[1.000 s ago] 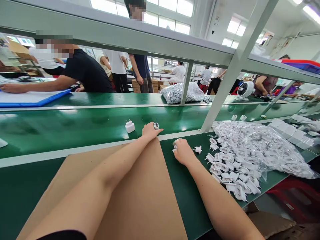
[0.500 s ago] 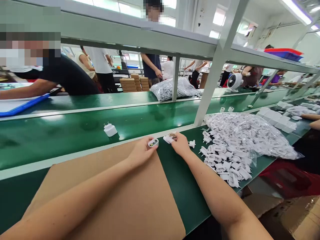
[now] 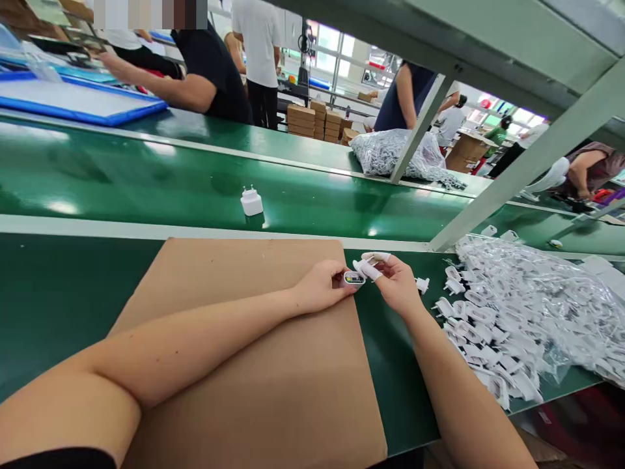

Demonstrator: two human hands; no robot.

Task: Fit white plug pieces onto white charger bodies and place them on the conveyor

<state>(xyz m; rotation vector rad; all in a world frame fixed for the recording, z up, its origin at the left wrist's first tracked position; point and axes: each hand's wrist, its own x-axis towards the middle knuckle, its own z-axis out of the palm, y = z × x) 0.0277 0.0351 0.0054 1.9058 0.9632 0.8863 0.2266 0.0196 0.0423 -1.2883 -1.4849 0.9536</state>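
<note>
Stretching across a busy factory hall, the green workbench (image 3: 73,293) carries a brown cardboard sheet (image 3: 254,365) and, to the right, a heap of white plug parts (image 3: 493,326). Over the sheet's far corner, the left hand (image 3: 319,286) pinches a small charger shell (image 3: 352,279); the right hand (image 3: 398,286) pinches a plug piece (image 3: 364,268) against it. Both look light, rigid, smooth plastic, best gripped by the sides.

I'm on a factory assembly line: green conveyor belt (image 3: 146,182) beyond my hands, heaped white plug parts (image 3: 512,319) to their right, co-workers opposite.
</note>
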